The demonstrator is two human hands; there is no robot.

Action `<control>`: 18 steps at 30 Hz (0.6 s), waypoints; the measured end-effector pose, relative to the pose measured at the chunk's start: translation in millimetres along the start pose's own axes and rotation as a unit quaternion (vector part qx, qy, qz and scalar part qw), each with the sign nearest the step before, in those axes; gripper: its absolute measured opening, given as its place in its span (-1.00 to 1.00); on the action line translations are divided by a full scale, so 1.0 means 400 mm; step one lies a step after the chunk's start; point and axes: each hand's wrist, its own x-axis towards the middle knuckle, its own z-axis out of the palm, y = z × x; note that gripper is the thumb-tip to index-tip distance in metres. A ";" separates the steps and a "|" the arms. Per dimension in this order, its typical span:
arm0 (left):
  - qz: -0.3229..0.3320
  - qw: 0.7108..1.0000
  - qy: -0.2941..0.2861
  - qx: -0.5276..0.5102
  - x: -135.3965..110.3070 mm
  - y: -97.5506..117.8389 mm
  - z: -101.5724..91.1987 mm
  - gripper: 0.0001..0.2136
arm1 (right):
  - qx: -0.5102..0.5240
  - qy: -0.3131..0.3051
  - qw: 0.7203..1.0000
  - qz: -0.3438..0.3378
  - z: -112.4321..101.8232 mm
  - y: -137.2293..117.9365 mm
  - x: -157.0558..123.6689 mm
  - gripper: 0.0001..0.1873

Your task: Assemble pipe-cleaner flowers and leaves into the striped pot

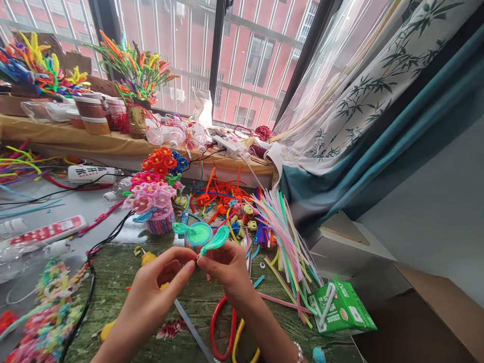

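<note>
Both my hands meet low in the middle of the view over a green table (pixel 124 272). My left hand (pixel 157 285) and my right hand (pixel 227 267) pinch the base of a teal pipe-cleaner flower (pixel 200 234), a coiled disc with two leaf-shaped loops. The flower stands up above my fingertips. Just behind it sits a small pot of pink pipe-cleaner flowers (pixel 151 201). A spread of pastel pipe cleaners (pixel 283 232) lies to the right of my right hand.
A green carton (pixel 342 307) lies at the right table edge. Red and yellow pipe-cleaner loops (pixel 227 327) lie under my right wrist. A black cable (pixel 88 292) runs along the left. The windowsill holds pots, cups and colourful bouquets (pixel 132 65). Curtains hang at right.
</note>
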 end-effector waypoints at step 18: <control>0.034 0.995 0.031 0.093 -0.027 -0.028 0.008 -0.71 | -0.037 -0.004 0.999 0.035 -0.007 -0.021 0.004 -0.57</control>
